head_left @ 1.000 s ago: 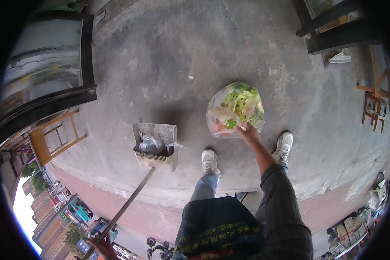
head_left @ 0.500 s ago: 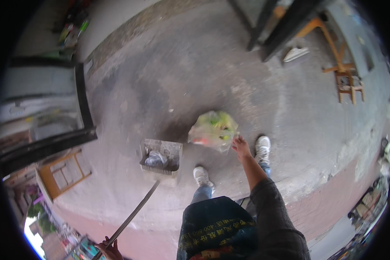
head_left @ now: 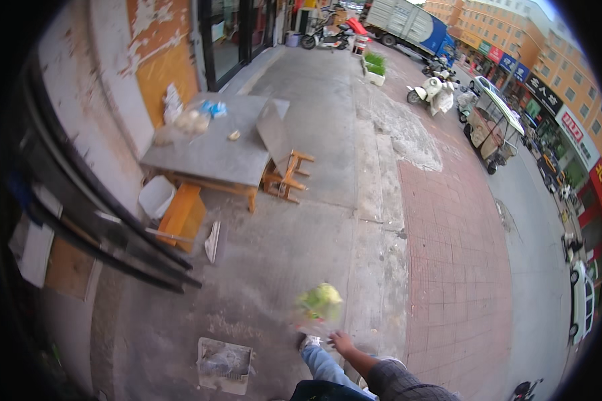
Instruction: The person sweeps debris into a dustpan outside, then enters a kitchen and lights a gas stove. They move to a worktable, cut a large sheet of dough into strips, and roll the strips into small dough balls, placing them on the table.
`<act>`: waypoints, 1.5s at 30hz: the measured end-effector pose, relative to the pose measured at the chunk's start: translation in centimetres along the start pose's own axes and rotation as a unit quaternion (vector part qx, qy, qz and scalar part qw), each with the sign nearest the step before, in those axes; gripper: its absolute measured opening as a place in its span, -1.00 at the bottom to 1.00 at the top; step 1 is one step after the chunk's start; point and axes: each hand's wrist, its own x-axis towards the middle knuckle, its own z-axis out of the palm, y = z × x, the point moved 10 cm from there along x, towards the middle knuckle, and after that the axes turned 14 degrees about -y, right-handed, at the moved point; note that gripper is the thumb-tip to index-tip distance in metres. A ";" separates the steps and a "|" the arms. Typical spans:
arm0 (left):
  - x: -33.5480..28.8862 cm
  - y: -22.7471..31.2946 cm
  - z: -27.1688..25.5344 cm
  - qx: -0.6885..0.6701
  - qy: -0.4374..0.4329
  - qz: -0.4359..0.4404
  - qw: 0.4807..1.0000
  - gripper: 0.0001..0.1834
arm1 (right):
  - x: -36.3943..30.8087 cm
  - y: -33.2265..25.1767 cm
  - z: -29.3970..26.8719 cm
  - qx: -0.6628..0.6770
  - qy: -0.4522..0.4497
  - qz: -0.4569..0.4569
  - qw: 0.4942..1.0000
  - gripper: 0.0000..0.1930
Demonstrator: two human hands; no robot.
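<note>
My right hand reaches forward from a dark grey sleeve, its fingers closed at the edge of a clear plastic bag. Light green and yellow contents show through the bag, which hangs above the concrete and is smeared by motion. A grey dustpan lies on the ground to the left of my leg. Something pale and crumpled, like a bag, is inside it. My left hand is out of view, and so is the dustpan's handle.
Ahead on the left stands a grey-topped table with small bags on it. A small wooden stool is beside it. A dark door frame edges the left. Red paving and a street with parked vehicles lie to the right.
My view has swung up and to the right, bringing in the table and street. The right hand still has the bag. The left hand, earlier around the dustpan's handle, has left the view.
</note>
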 end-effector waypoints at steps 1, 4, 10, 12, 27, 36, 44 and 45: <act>1.8 1.9 3.3 0.033 -0.028 0.025 0.999 -0.59 | -0.3 -0.1 -2.7 0.054 0.027 0.021 0.998 -0.73; 6.4 6.6 13.3 0.124 -0.163 0.142 0.968 -0.49 | 0.5 -2.3 -10.9 0.084 0.094 -0.003 0.992 -0.74; 6.7 15.3 28.4 -0.053 -0.274 0.137 0.950 -0.70 | 2.4 -6.1 -24.5 0.086 0.170 0.002 0.982 -0.77; 6.0 19.9 31.8 -0.209 -0.265 0.099 0.936 -0.78 | 3.4 -6.0 -25.7 0.145 0.148 0.038 0.978 -0.83; 11.5 25.9 35.4 -0.143 -0.263 0.103 0.948 -0.75 | 26.8 -3.1 -9.4 0.373 0.138 0.072 0.915 -0.82; 13.1 22.8 28.0 -0.089 -0.195 0.089 0.973 -0.70 | 42.4 -10.0 4.5 0.350 0.017 0.074 0.934 -0.77; 13.4 22.2 27.0 0.094 -0.190 0.138 0.968 -0.62 | 46.2 -10.4 2.1 0.209 0.040 0.087 0.973 -0.71; 13.3 21.6 27.2 -0.003 -0.190 0.103 0.976 -0.60 | 46.7 -10.4 1.7 0.174 0.010 0.085 0.981 -0.69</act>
